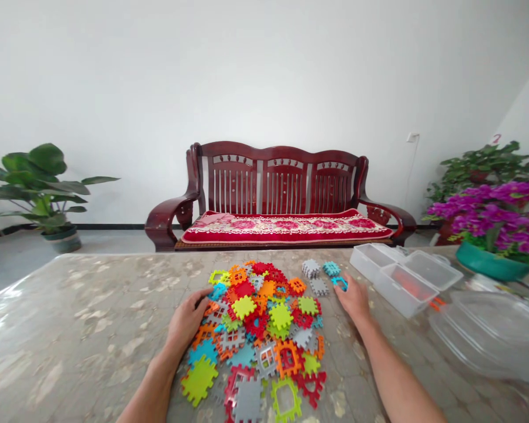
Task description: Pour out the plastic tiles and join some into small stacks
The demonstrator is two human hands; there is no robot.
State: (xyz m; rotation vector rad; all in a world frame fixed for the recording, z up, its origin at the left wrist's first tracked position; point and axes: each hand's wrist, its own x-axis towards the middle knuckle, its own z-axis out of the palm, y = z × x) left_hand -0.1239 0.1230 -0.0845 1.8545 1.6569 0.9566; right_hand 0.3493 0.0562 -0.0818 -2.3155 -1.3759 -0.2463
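Note:
A heap of colourful interlocking puzzle tiles point(264, 317) lies on the table, in red, orange, lime, grey and blue, some solid and some with window-like cutouts. At the heap's left edge rests my left hand point(188, 317), thumb and fingers apart, its fingertips by a blue tile point(218, 291). My right hand point(353, 299), right of the heap, is closed on a blue cutout tile point(340, 283) at the tabletop. Just beyond that tile sits a small stack of blue tiles point(331, 268). Grey tiles point(311, 268) are stacked beside it, and another grey pile point(319, 286) stands nearer.
An open clear plastic box point(405, 294) with compartments and orange-red pieces stands right of my right hand. Clear lids or trays point(489, 329) lie nearer. Purple flowers in a teal pot point(494, 262) stand at the far right. Behind the table point(92, 329) is a wooden bench point(282, 176).

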